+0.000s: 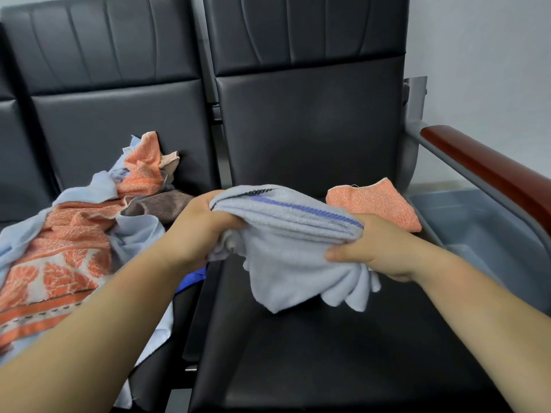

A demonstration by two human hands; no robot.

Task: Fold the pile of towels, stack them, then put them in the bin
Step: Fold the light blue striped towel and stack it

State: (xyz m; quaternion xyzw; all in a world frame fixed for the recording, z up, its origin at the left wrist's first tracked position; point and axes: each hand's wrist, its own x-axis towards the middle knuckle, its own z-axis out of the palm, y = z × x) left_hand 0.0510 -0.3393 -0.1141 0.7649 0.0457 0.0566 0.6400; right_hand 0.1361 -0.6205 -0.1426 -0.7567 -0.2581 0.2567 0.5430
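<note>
Left hand (202,225) and right hand (375,248) each grasp an end of the bunched blue towel (286,239) above the seat (298,353). Advise spreading flat, corners matched.

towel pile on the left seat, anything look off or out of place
Yes. The towel pile sprawls unfolded across the left seat, and a pale blue piece hangs over its front edge, so it may slip off. The left hand and right hand grip a striped blue towel, mid-fold. Nothing looks damaged.
</note>
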